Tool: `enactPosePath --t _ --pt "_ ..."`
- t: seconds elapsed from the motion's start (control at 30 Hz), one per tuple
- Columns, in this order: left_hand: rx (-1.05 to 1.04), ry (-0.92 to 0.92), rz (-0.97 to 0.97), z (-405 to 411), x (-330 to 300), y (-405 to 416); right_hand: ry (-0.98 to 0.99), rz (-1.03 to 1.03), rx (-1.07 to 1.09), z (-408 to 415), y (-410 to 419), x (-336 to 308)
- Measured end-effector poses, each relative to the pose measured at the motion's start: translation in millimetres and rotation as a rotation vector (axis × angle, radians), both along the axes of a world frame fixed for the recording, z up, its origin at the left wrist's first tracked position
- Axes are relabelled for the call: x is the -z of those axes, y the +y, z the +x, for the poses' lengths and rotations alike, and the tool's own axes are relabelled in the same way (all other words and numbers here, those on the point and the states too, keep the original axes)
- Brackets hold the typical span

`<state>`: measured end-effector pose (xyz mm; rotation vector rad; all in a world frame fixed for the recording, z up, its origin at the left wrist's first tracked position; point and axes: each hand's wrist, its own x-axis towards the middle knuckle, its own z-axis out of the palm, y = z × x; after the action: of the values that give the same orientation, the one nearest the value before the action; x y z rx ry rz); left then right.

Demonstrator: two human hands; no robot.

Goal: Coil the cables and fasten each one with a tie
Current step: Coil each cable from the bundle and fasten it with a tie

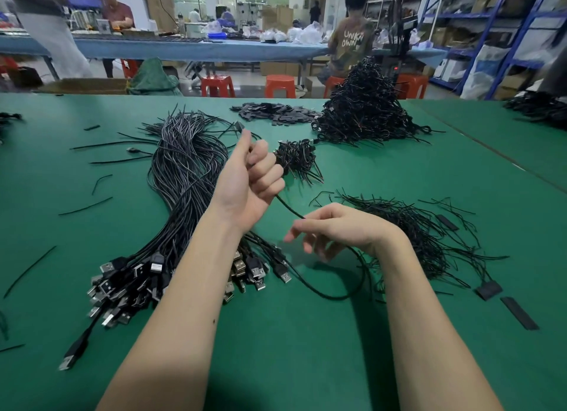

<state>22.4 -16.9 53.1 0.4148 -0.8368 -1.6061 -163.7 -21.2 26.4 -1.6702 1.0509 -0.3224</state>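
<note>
One thin black cable (290,209) spans both hands above the green table (306,349). Left hand (251,177), raised, fingers curled round its upper stretch. Right hand (325,226) holds the cable at the fingertips, apparently pinched; the view there is blurred. Below it the cable sags in a round loop, matte and unkinked.

We see a matt green cloth-like surface (306,349), cables (184,171) sheathed in slightly glossy black plastic, their plugs (106,268) shiny metal, and glossy red plastic stools (280,85).
</note>
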Motion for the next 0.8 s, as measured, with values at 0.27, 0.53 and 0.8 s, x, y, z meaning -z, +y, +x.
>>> enactPosePath --t 0.27,0.53,0.8 --pt "0.29 -0.691 -0.083 6 4 8 -0.368 0.098 0.331 -17 -10 -6" --pt "-0.046 -0.748 0.063 -30 26 -8 -0.439 -0.164 0.277 2 0 -35" --pt "0.121 0.105 0.12 -6 7 -1 -0.487 0.341 -0.128 -6 11 -5"
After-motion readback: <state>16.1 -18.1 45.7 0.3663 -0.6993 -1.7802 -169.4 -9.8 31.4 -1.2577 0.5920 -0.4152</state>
